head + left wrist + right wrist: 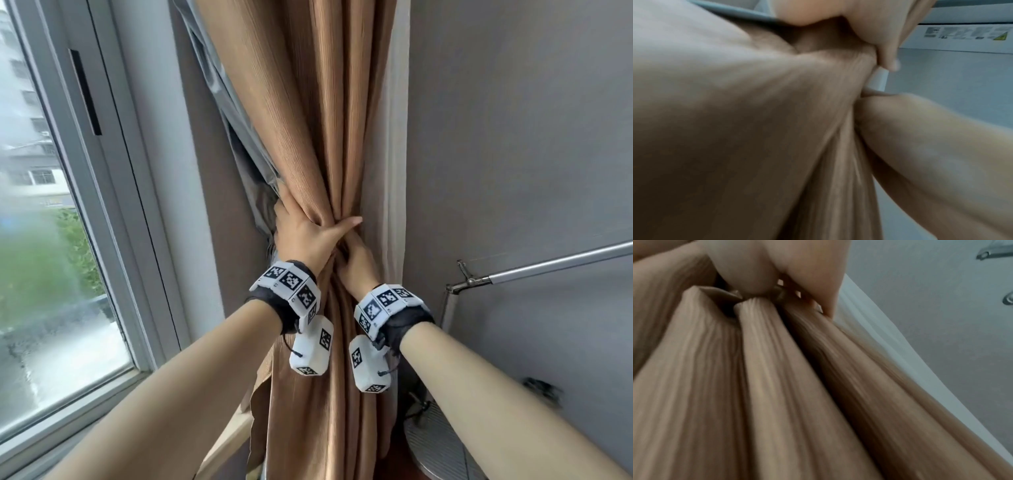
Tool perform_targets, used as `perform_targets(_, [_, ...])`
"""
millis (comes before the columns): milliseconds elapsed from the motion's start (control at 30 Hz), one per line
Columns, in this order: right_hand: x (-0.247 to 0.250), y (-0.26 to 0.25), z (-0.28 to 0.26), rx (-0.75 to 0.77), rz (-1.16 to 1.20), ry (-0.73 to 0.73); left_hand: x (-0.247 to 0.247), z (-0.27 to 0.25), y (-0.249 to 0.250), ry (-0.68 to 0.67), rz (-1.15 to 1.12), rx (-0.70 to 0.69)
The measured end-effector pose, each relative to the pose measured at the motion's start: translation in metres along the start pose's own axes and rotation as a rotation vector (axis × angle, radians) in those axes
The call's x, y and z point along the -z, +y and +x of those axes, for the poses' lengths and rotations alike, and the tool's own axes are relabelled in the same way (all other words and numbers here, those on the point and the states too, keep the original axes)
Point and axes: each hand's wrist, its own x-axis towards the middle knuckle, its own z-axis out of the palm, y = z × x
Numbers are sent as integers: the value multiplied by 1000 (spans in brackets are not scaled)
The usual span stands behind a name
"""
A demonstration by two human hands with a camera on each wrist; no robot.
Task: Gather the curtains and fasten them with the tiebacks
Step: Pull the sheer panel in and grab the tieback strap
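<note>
A brown pleated curtain (325, 137) hangs bunched between the window and the wall. My left hand (308, 233) grips the bunch at its narrowest point, thumb lying across the front toward the right. Just under it my right hand (358, 263) holds the folds with curled fingers. In the left wrist view the curtain (756, 129) fills the frame and a small white piece (877, 79) shows beside my thumb; what it is I cannot tell. The right wrist view shows fingertips (824, 305) dug into the curtain (777, 386) pleats. No tieback is clearly visible.
A grey lining (239, 144) hangs behind the curtain on the left and a white sheer (394, 137) on its right edge. The window (51, 205) is at left. A metal rod (548, 263) and a round ribbed base (438, 445) stand by the wall at right.
</note>
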Motion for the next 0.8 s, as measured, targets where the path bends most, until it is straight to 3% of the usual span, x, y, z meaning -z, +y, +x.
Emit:
perform_targets(100, [3, 0, -1, 33, 52, -66, 3, 2, 0, 49, 65, 23])
perform_targets(167, [9, 7, 2, 34, 66, -32, 2, 3, 1, 64, 83, 37])
perform_targets(333, [36, 21, 11, 36, -27, 328, -4, 7, 0, 86, 116, 67])
perform_targets(400, [43, 27, 21, -51, -36, 362, -5, 8, -1, 95, 122, 70])
perform_targets(633, [44, 36, 52, -312, 109, 135, -6, 14, -4, 112, 116, 70])
perform_targets(733, [35, 34, 55, -308, 312, -70, -6, 15, -5, 122, 117, 71])
perform_targets(800, [23, 28, 50, -237, 310, -113, -6, 17, -6, 125, 118, 77])
